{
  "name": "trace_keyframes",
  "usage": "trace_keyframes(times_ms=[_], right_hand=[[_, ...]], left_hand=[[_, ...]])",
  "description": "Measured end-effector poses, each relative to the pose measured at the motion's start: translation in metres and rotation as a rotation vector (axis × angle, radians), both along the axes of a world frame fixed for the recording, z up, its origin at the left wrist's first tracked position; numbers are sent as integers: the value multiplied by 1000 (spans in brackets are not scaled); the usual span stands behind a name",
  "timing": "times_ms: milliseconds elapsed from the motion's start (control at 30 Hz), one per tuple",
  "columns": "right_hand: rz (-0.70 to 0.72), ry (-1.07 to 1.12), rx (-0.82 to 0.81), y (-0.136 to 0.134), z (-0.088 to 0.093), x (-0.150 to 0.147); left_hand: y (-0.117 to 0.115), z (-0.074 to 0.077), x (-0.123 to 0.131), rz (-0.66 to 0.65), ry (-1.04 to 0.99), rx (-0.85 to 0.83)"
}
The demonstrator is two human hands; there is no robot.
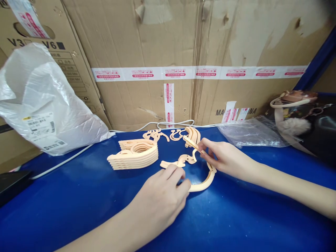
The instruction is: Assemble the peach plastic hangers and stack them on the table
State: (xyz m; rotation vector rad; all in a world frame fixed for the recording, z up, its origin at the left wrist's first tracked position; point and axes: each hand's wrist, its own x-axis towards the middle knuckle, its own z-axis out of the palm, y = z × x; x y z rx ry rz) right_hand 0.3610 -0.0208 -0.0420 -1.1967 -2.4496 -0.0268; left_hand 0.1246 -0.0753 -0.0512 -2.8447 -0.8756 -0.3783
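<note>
My left hand [165,192] has its fingers closed around the near end of a curved beige plastic piece, which looks like a folding clothes hanger arm [203,185]. My right hand [223,157] pinches a narrow beige strip [191,142] that slants up and leftward. Below those fingers, the curved arm meets another part at a joint; the hand partly hides this. Between my hands lies a wavy beige hanger piece [187,158]. To the left sits a neat stack of folded beige hangers [136,159]. Loose hooks [153,134] and a pile of curved arms [193,134] lie farther back.
Large cardboard boxes [147,101] stand behind the blue table [78,210]. A white plastic parcel bag [52,105] leans at left, near a black object [13,185] and a white cable [63,161]. At right are a clear plastic bag [252,131] and a dark bag [320,129].
</note>
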Motion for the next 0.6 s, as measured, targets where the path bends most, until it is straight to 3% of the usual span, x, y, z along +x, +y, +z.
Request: trace_keyframes(times_ms=[167,333,600], right_hand=[[-18,-101,-31,9,0,7],[-60,-228,-20,17,3,15],[-33,-295,-20,19,1,19]], left_hand=[[12,-5,-8,72,-179,-227],[16,-10,-10,168,-148,-359],[10,2,-7,219,-52,-234]])
